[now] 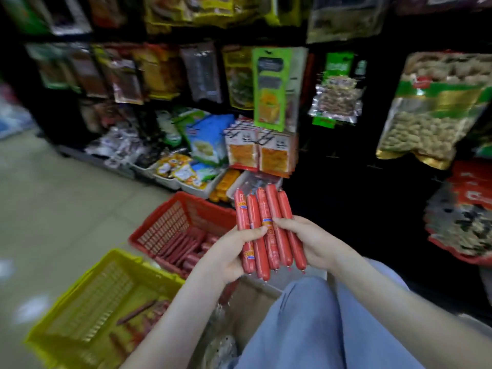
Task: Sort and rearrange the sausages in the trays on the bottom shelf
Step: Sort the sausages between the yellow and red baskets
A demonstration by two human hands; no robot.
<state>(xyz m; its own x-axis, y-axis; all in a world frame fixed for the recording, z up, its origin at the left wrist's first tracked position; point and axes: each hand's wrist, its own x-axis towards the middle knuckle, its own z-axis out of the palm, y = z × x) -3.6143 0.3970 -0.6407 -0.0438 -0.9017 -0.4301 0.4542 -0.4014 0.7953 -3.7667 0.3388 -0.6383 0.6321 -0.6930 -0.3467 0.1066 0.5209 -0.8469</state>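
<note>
Several red sausages (262,209) in plastic casing lie side by side as a bundle, held upright between both hands in front of the shelf. My left hand (229,253) grips the bundle's left side, thumb across the front. My right hand (310,241) grips its right side. Below the bundle, a red basket (170,222) on the floor holds more red sausages (186,249). A yellow basket (87,302) nearer me holds a few thinner sausages (137,311). White trays (170,182) stand on the bottom shelf behind the red basket.
Hanging snack packets fill the shelf, with an orange-and-white pair (259,153) just above the trays. Big peanut bags (431,110) hang at the right. Yellow sausages (226,183) lie in one tray. My blue-trousered knee (319,328) is below the hands. Pale floor lies left.
</note>
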